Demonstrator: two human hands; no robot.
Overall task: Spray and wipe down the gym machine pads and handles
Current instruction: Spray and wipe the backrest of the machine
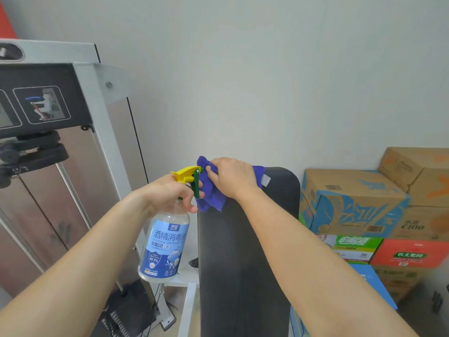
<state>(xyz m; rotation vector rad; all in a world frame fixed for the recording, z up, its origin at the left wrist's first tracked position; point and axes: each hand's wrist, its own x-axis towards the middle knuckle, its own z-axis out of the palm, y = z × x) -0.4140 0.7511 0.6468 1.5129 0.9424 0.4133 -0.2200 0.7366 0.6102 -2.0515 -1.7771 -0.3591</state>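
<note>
Wiping pad (243, 251) top | right hand (233, 177) grips cloth (211, 198) | left hand (170, 190) holds spray bottle (165, 244), apparently unsqueezed | next: wipe downward

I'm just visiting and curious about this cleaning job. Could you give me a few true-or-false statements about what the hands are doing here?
1. The left hand holds a spray bottle with a yellow and green trigger. True.
2. The right hand presses a white paper towel on the pad. False: it presses a blue cloth.
3. The cloth lies near the top end of the black pad. True.
4. The bottle stands on the floor. False: it is held in the air, left of the pad.
5. Cardboard boxes are stacked right of the pad. True.
</note>
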